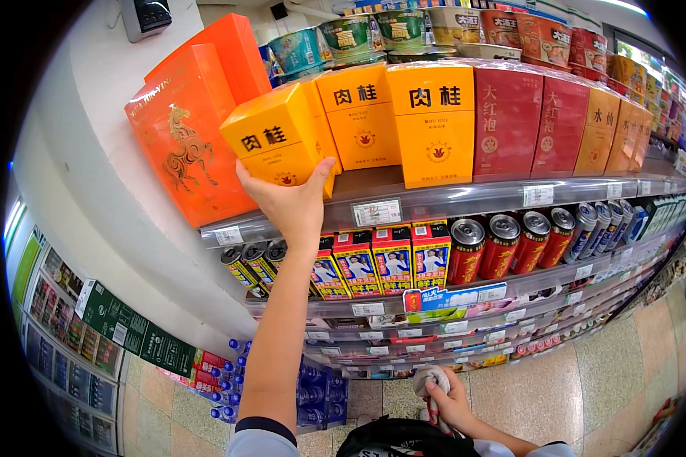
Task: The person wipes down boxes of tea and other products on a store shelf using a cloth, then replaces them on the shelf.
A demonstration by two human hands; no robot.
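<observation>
My left hand (288, 208) reaches up to the top shelf and grips a yellow gift box (274, 143) by its lower part, thumb on the right side. The box leans to the left, its lower end close to the shelf edge. Beside it stand more yellow boxes (433, 125) of the same kind. On its left is a large orange box (186, 137) with a golden horse. Low in front of my body, my right hand (451, 400) holds a bunched grey cloth (431, 380) with some red on it.
Dark red boxes (506, 123) and instant noodle tubs (346, 34) line the top shelf. Below stand drink cartons (391, 260) and red cans (466, 251). A white column (120, 171) rises at left. Bottled water packs (320, 394) stand on the tiled floor (526, 400).
</observation>
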